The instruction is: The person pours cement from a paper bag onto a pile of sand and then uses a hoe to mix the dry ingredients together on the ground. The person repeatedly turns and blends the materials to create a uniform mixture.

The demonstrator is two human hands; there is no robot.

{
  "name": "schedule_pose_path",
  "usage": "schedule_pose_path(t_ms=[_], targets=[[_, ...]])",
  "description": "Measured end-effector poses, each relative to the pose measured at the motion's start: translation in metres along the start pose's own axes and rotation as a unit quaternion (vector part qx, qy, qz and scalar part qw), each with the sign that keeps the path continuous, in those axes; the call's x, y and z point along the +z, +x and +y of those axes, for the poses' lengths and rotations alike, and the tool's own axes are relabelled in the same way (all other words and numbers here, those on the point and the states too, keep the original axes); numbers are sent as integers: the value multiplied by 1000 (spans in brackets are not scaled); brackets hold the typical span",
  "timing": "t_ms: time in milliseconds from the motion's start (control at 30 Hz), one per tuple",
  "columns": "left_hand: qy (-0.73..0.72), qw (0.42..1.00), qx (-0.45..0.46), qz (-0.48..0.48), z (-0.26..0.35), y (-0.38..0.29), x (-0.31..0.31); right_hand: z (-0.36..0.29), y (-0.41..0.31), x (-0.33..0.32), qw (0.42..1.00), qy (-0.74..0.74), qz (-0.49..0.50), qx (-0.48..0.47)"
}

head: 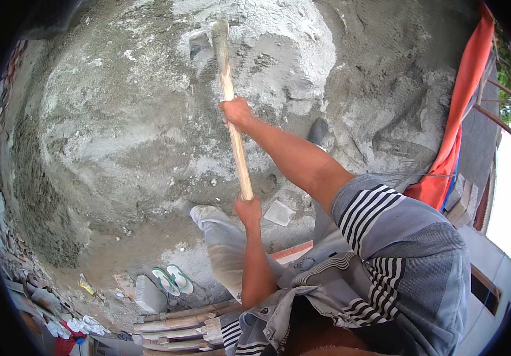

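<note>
Both my hands grip the pale wooden handle (pixel 238 151) of a long tool, likely a hoe. My right hand (pixel 236 112) holds it around the middle, and my left hand (pixel 248 210) is closed on the end nearest my body. The far end of the handle is coated in grey mortar. Beside it a flat metal blade (pixel 199 46) is partly sunk in a broad heap of sand and cement (pixel 117 111). Lighter powder (pixel 297 49) lies around and to the right of the blade.
White flip-flops (pixel 173 280) and a grey block (pixel 150 294) sit lower left, near stacked wooden poles (pixel 175 327). A broken block piece (pixel 279 213) lies near my feet. An orange tarp (pixel 460 120) hangs at right, by stacked blocks (pixel 463 202). Rubble (pixel 46 300) lines the left edge.
</note>
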State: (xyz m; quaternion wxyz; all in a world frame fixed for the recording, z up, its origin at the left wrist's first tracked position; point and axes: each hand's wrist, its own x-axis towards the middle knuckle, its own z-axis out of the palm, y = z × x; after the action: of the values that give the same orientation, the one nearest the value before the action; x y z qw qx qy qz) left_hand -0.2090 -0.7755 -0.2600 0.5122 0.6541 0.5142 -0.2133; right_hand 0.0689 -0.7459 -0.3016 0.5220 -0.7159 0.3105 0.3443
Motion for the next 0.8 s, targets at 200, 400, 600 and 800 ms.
schedule_pose_path(t_ms=[200, 400, 600, 800], targets=[[1, 998, -60, -32, -97, -80, 11, 129, -35, -20, 993, -96, -25, 64], [44, 999, 4, -4, -81, -125, 17, 91, -117, -73, 1000, -18, 14, 8], [65, 986, 157, 1, 10, 2, 12, -31, -65, -99, 981, 122, 58, -138], [101, 989, 102, -37, -3, 10, 4, 15, 9, -58, 994, 70, 79, -9]])
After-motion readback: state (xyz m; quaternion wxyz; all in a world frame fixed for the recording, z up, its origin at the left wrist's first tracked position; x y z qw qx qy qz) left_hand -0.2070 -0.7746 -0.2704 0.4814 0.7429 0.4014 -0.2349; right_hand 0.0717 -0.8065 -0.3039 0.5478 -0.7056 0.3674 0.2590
